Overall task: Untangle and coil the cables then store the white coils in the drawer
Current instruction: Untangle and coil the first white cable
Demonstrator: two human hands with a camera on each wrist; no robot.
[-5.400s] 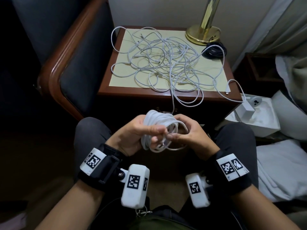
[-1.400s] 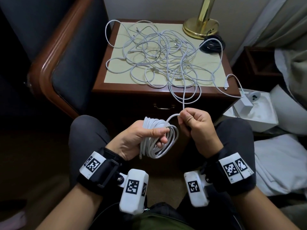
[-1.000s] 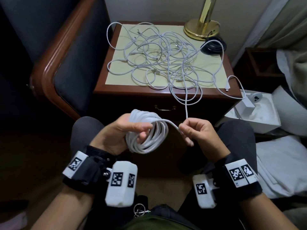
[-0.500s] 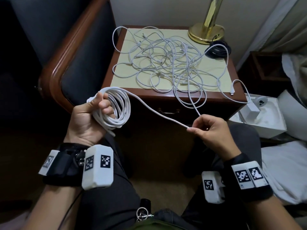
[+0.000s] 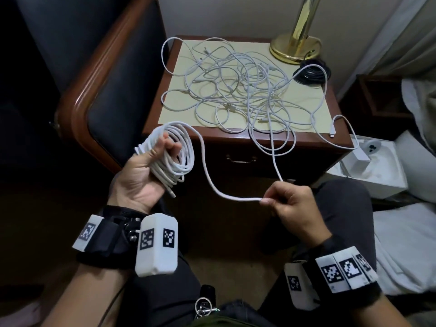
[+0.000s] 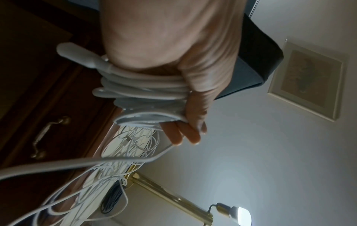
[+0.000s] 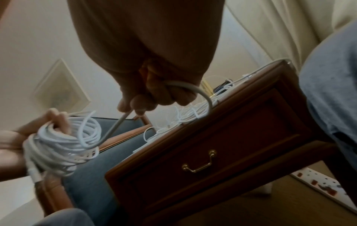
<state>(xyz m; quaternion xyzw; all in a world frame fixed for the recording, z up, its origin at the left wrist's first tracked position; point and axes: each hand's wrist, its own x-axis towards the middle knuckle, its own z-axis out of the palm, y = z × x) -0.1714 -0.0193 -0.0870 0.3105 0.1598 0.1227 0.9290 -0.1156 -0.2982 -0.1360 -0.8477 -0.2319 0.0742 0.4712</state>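
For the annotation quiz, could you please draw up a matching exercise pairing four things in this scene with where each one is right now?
Things:
1. white cable coil
2. loose white cable strand
3. black cable bundle
4. brass drawer handle

Places:
a. pinched by the right hand
b. on the front of the wooden nightstand
c. gripped in the left hand
d. on the nightstand top beside the brass lamp base

Pairs: 1-c, 2-a, 3-d, 4-b
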